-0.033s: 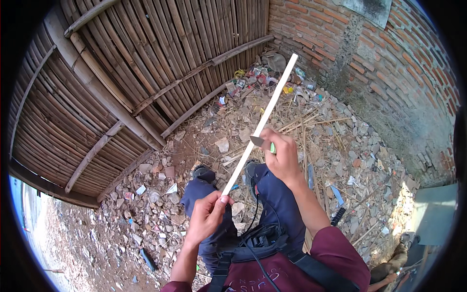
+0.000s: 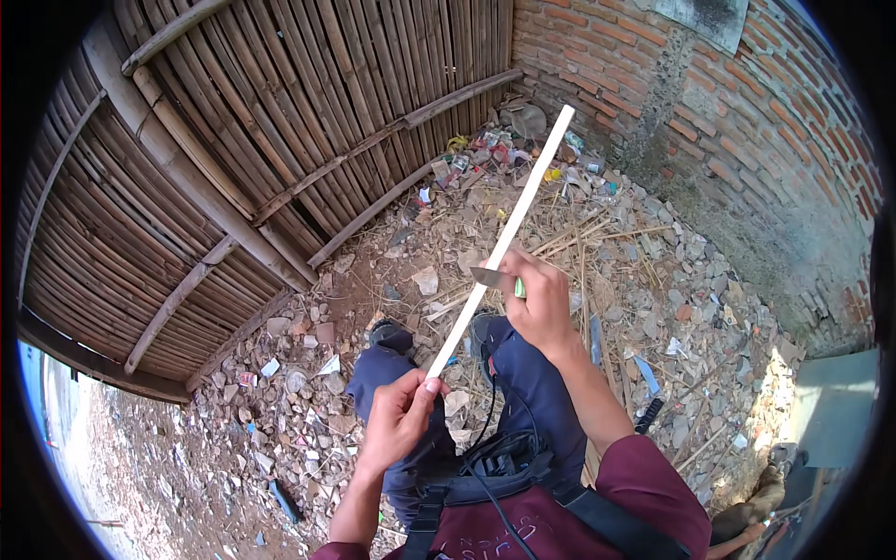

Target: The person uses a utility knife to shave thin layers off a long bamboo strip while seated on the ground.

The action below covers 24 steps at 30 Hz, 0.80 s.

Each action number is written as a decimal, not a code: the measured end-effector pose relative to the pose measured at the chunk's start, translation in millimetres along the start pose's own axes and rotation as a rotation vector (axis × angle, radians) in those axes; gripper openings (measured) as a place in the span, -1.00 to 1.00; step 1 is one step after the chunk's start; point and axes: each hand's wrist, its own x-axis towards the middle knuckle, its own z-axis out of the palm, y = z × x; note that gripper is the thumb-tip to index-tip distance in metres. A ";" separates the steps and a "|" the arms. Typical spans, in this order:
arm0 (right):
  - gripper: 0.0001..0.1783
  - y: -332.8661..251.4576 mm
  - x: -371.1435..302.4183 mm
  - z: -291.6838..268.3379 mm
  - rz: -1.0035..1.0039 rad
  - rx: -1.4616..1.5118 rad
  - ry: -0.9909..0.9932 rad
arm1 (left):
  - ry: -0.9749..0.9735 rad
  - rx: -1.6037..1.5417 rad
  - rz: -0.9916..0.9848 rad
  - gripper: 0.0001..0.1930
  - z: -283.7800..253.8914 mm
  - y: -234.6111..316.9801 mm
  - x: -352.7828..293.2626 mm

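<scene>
A long, pale strip of wood or bamboo (image 2: pixel 523 207) slants up and away from me, with its far end in the air above the rubble. My left hand (image 2: pixel 399 411) pinches the near end between thumb and fingers, above my left leg. In my right hand (image 2: pixel 541 303) is a knife (image 2: pixel 489 277) with a green handle, mostly covered by the fingers. Its short grey blade lies across the strip near the middle, the tip pointing left. My right fingers are curled close beside the strip; whether they also touch it I cannot tell.
Stones, wood splinters and litter cover the ground (image 2: pixel 429 280). A bamboo slat wall (image 2: pixel 373 75) stands on the left and a brick wall (image 2: pixel 737 121) on the right. Thin sticks (image 2: pixel 607 229) lie beyond my right hand. A black cable (image 2: pixel 485 420) hangs at my waist.
The knife blade has slid slightly to the left across the strip, so more of it shows past the strip's left edge. The left hand has hardly moved.
</scene>
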 end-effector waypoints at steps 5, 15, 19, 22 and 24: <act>-0.83 6.8 -0.2 1.2 -0.091 -0.206 0.061 | 0.051 0.120 0.070 -0.69 13.6 -2.0 0.5; -0.72 12.3 -9.4 -0.1 -0.211 -0.255 0.026 | 0.180 0.295 0.189 -0.77 34.5 19.8 18.2; -0.80 7.3 -8.7 -7.2 -0.153 -0.318 0.124 | 0.165 0.301 0.172 -0.79 41.7 21.8 16.9; -0.85 13.6 -6.6 -9.7 -0.148 -0.306 0.155 | 0.178 0.296 0.201 -0.80 44.1 17.3 12.9; -0.89 18.7 -4.4 -12.1 -0.167 -0.297 0.229 | 0.122 0.286 0.200 -0.81 43.8 15.2 11.0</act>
